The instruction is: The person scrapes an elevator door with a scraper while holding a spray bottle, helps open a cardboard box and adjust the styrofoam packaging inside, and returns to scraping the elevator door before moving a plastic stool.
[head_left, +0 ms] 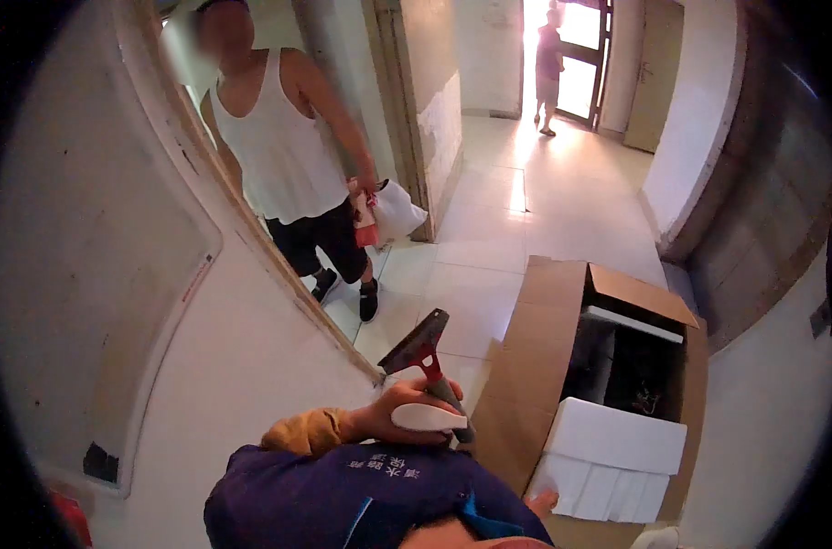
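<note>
My left hand [397,412], below an orange-brown cuff, is closed around the grey handle of a scraper [425,359] with a red neck and a wide dark blade, which points up and away. A white, rounded object [429,418] lies against the same hand; I cannot make out what it is. Only a small part of my right hand [542,501] shows, at the lower left edge of a white foam block [608,457]. Its other fingers are hidden. The foam block sits in the near end of an open cardboard box [517,366] with a dark interior.
Beyond a door frame at the left stands a person [274,137] in a white tank top, holding bags [393,212]. Another person [548,69] is near the bright far doorway. A pale panel [96,229] fills the left side; tiled floor [489,233] runs down the hall.
</note>
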The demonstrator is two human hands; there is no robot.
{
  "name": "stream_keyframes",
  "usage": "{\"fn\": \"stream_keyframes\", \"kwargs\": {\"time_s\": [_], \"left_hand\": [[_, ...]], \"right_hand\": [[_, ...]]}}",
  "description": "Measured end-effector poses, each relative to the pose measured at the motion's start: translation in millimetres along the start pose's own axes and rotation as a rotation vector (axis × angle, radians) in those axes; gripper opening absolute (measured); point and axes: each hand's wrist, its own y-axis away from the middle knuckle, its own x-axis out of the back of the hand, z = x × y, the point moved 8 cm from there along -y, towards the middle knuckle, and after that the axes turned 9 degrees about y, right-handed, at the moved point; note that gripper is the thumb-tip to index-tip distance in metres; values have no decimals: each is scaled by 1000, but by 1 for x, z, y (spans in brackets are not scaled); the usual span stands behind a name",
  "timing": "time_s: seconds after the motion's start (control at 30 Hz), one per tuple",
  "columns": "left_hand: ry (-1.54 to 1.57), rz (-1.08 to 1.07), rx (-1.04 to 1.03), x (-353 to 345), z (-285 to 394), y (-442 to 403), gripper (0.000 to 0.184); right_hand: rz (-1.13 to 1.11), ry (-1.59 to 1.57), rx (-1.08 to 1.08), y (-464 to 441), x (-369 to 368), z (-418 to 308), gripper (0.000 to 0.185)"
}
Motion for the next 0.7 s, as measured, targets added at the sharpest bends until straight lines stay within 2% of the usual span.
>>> {"fn": "stream_keyframes", "kwargs": {"time_s": [0.07,0.17,0.3,0.37,0.43,0.47,0.53,0.6,0.63,0.7], "left_hand": [[-5,-6,-4,2,4,3,42],[-11,-8,-18,8,10,9,41],[45,-25,-7,17,14,17,42],[89,-26,4,15,9,17,42],[59,-13,-18,9,1,10,43],[62,-14,-17,4,-4,8,43],[-142,34,-4,5,-16,1,41],[-103,-7,-15,-1,-21,-19,40],[-120,1,2,-2,-20,-29,40],[-142,-6,-1,-4,-17,-48,38]], "right_hand": [[-49,-26,86,18,3,-7,90],[-118,-85,-16,49,36,-28,88],[-187,-133,18,48,19,-48,85],[-237,-129,88,47,14,-59,75],[-272,-110,56,46,51,-54,71],[-223,-92,11,28,20,-22,69],[-125,-62,-82,7,-5,24,65],[-95,197,-175,0,-31,76,63],[-116,191,-207,6,-20,93,63],[-539,113,-154,20,-6,113,64]]}}
